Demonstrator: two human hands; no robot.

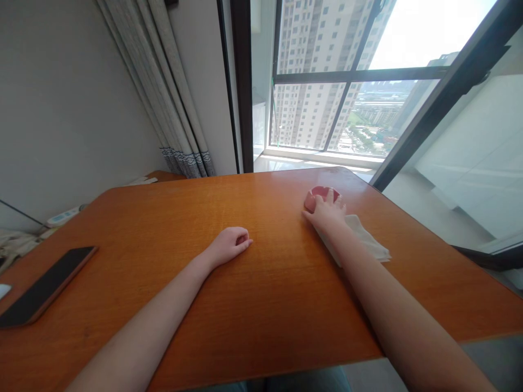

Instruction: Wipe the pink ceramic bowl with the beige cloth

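A small pink bowl [314,197] with a wavy rim stands near the far right part of the table. My right hand [327,211] grips it from the near side, fingers over the rim and thumb along its left; the hand hides part of the bowl. Beneath my right wrist and forearm lies a folded white cloth [368,239], partly covered by the arm. My left hand [229,245] rests on the wooden table [261,305] near the middle, its fingers curled in, with nothing visible in them.
At the table's left lies a flat black panel with a brown edge [49,286]. A white power strip [63,216] and some cloth sit beyond the left edge. Past the far edge are a grey curtain [163,92] and a dark-framed glass door [441,98].
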